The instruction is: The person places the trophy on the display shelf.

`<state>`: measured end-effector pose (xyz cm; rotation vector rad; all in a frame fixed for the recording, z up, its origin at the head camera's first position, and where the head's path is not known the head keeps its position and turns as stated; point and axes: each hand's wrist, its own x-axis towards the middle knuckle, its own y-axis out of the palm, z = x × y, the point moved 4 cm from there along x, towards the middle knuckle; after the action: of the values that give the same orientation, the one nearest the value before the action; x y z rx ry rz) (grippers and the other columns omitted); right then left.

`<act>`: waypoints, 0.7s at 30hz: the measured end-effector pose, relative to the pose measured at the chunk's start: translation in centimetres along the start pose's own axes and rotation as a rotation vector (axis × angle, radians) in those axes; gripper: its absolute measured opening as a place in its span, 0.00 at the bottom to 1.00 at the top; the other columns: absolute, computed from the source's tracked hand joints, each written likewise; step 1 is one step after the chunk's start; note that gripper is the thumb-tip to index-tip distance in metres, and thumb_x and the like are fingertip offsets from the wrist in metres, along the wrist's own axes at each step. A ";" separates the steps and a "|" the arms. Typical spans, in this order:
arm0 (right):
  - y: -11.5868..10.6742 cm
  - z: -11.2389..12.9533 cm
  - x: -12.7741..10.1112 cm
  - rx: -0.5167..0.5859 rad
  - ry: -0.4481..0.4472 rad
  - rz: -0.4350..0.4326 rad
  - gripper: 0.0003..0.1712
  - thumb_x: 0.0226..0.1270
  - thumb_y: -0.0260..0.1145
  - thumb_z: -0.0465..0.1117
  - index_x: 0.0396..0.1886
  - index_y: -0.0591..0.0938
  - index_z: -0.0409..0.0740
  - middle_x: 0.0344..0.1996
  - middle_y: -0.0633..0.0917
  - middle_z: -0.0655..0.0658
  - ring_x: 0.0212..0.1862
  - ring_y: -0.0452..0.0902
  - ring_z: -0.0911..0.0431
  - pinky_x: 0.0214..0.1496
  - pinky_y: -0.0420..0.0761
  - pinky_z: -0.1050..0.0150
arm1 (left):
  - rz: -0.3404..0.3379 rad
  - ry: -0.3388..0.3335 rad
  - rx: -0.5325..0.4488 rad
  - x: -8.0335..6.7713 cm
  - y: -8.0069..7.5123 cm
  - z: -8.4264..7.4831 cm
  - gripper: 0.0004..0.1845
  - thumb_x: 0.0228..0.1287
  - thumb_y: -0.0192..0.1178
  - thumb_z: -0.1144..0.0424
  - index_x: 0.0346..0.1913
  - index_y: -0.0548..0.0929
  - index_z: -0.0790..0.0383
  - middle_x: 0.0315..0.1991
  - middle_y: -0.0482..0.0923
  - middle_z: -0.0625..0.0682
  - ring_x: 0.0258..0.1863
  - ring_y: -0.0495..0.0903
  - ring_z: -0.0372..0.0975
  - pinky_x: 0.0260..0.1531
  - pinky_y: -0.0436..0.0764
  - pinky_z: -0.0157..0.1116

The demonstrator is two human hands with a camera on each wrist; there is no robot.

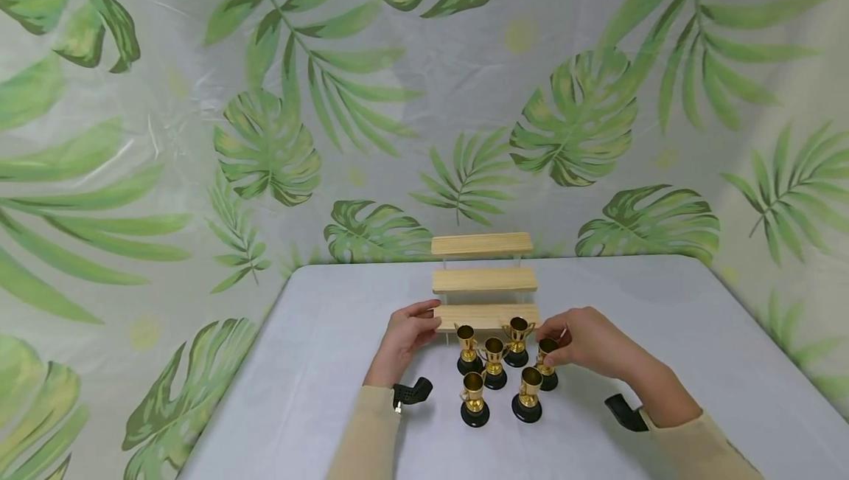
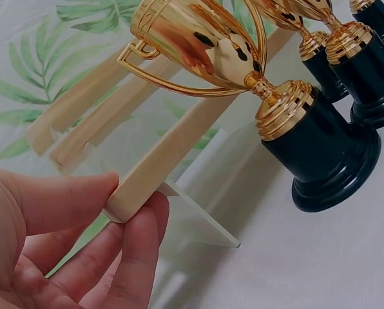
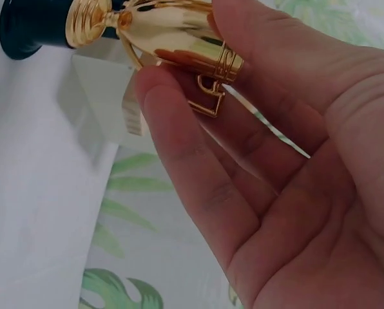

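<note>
A three-step wooden stand (image 1: pixel 483 279) with clear side panels sits mid-table. My left hand (image 1: pixel 424 321) pinches the left end of its lowest step (image 2: pixel 154 175) between thumb and fingers. Several small gold trophies on black bases stand in front of the stand; the closest one to my left hand (image 2: pixel 243 71) rises just right of that step. My right hand (image 1: pixel 553 343) curls its thumb and fingers round the cup of the rightmost trophy (image 1: pixel 547 371), whose gold cup (image 3: pixel 172 35) lies against the fingers (image 3: pixel 179 148). The trophy's black base (image 3: pixel 24 26) stays on the table.
The table (image 1: pixel 663 332) has a pale cloth and a leaf-print backdrop (image 1: pixel 265 141) on three sides. Other trophies cluster between my hands, one at the front left (image 1: pixel 474 397) and one at the front right (image 1: pixel 528 394). The stand's upper steps hold nothing.
</note>
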<state>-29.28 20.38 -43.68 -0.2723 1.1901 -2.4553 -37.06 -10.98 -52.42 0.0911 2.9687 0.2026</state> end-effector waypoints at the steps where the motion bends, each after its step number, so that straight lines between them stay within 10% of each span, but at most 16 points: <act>1: 0.0 0.0 0.0 -0.004 -0.003 -0.002 0.18 0.53 0.81 0.44 0.44 0.89 0.53 0.35 0.85 0.57 0.36 0.80 0.58 0.33 0.81 0.62 | -0.001 0.000 -0.001 0.0 0.0 0.0 0.22 0.59 0.71 0.72 0.58 0.85 0.65 0.46 0.79 0.56 0.33 0.82 0.38 0.38 0.84 0.35; 21: 0.3 -0.2 -0.9 -0.119 -0.104 -0.074 0.23 0.54 0.79 0.52 0.47 0.88 0.47 0.31 0.84 0.63 0.32 0.79 0.66 0.31 0.79 0.67 | 0.000 -0.009 0.001 -0.1 0.0 0.1 0.25 0.58 0.71 0.71 0.61 0.83 0.66 0.45 0.80 0.55 0.35 0.82 0.38 0.40 0.85 0.36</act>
<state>-28.41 20.73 -44.09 -0.4796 1.3051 -2.4032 -36.97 -10.97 -52.51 0.0917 2.9598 0.1994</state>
